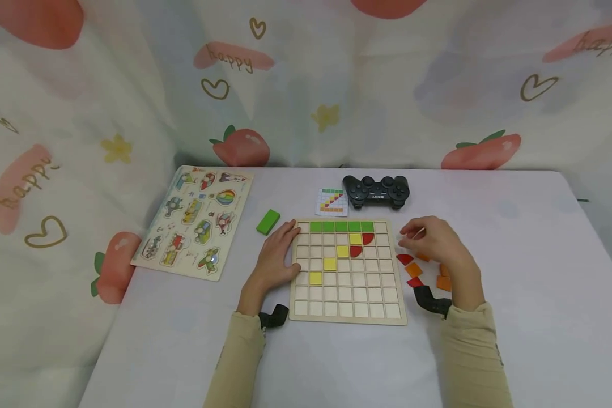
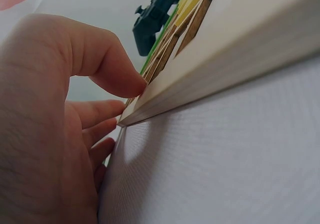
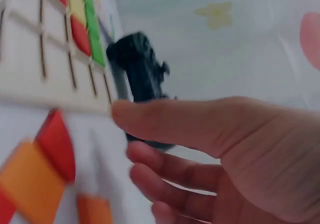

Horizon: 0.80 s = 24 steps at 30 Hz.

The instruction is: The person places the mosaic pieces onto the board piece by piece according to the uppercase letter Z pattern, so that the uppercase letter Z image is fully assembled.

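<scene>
A wooden grid board lies flat on the table. Several green squares run along its top row, with yellow squares stepping diagonally downward and two red quarter-round pieces beside the upper ones. My left hand rests at the board's left edge, its thumb touching the rim and its fingers stretched along the side. To the right of the board, my right hand hovers with loosely bent fingers; nothing shows between thumb and fingers in the right wrist view. Below it lie loose red pieces and orange squares.
Behind the board are a small pattern card and a black game controller. A green block lies off the board's upper left corner. Farther left is a picture puzzle board. A printed curtain hangs behind the table.
</scene>
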{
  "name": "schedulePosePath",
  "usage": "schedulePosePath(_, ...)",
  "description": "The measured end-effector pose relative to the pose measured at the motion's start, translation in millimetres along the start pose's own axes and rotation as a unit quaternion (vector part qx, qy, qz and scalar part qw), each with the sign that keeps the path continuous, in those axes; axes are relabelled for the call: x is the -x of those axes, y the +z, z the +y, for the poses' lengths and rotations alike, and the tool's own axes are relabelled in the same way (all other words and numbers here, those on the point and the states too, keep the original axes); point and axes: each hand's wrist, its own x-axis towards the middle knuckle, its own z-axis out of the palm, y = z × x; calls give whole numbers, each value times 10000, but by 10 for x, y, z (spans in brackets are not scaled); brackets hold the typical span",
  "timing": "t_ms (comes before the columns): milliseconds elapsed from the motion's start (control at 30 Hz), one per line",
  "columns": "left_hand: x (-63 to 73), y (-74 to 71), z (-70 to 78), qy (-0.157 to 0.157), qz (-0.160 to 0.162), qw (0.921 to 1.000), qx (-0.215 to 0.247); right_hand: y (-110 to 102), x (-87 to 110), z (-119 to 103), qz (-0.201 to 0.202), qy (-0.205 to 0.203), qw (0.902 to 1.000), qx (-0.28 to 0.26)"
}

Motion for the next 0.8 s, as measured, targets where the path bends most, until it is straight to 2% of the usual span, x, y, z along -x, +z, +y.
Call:
schedulePosePath(100,8,-12,-4,20,77,10000,55,-17,48,112,-513,99,9986,53)
schedulePosePath(200,13,-16,0,56,115,9998,130,17,49,149,-696,108,9975,83)
schedulePosePath(433,16,-13,-4,86,157,9998,132,65,45,94,-511,92,9986,73)
schedulePosePath(633,17,-2,-4,112,152,9997,138,58,85,31,-196,-367,9991,-90)
schedulePosePath(800,16,14,-5,74,109,9999,98,175,56,-119,-235,-816,9947,-571)
